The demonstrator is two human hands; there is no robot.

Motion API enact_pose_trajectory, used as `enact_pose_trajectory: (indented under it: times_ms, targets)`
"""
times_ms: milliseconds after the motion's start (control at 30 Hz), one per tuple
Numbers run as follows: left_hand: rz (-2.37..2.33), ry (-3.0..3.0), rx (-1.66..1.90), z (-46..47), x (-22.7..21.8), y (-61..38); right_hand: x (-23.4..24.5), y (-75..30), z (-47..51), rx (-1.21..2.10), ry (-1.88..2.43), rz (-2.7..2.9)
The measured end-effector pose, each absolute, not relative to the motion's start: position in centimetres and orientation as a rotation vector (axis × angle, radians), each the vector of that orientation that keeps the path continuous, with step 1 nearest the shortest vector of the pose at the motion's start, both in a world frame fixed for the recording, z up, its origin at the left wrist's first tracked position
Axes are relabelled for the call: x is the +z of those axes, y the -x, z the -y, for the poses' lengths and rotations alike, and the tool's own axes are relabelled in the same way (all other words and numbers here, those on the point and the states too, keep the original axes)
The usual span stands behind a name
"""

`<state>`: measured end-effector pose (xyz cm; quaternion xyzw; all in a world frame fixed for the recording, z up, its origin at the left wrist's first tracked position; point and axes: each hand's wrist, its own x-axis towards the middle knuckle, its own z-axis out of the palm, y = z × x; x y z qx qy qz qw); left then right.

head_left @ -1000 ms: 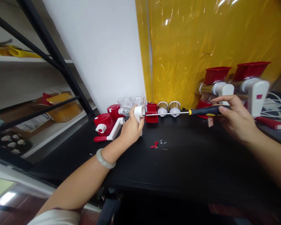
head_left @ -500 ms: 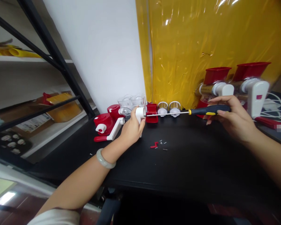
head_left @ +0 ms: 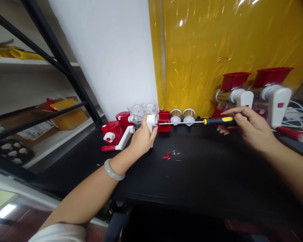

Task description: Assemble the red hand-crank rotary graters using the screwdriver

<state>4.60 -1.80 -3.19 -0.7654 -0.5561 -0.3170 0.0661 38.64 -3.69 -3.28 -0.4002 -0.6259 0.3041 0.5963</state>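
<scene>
Yellow plastic sheeting and a pale wall back a black worktop, where a person works a screwdriver against a white part at the center of the frame. Smooth and glossy, the white part has a short, round collar turned toward the right of the frame, with a sliver of white showing below the grip. The left hand, a pale bangle at its wrist, is closed around it above the worktop. The right hand, at center right, pinches the screwdriver's handle between thumb and finger, its other fingers loosely spread. Black with yellow patches and a yellow collar, the handle carries a long, slim silver shaft that lies almost level; its tip meets the white part's right side, though how far it enters cannot be told. Below the shaft, a small red piece lies near scattered screws. Behind the left hand stand red bases, a red-handled white crank and clear hoppers. Two metal drums sit behind the shaft, beside a red hopper. Red-topped graters and white cables fill the right of the frame.
</scene>
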Motion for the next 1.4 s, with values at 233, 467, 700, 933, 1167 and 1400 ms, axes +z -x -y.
enact_pose_trajectory:
  times_ms: [233,467,700,933,1167,1400]
  targets:
    - [1.639,2.300,-0.966,1.56,-3.44,-4.45,-3.30,-38.78,3.70,0.721,0.829,1.451]
    - [1.655,2.299,-0.939,1.71,-3.38,-4.52,-3.54,-39.12,3.48,0.627,0.927,1.522]
    - [1.666,2.298,-0.892,1.67,-3.55,-4.60,-3.09,-38.57,3.98,0.567,1.002,1.473]
    - [1.651,2.305,-0.885,1.82,-3.51,-4.52,-3.16,-38.47,3.69,0.753,0.793,1.421]
    - [1.727,2.296,-0.769,1.97,-3.27,-4.66,-3.19,-38.58,3.73,0.759,0.839,1.373]
    - [1.735,2.284,-0.702,2.00,-3.25,-4.74,-3.29,-38.60,3.60,0.703,0.894,1.408]
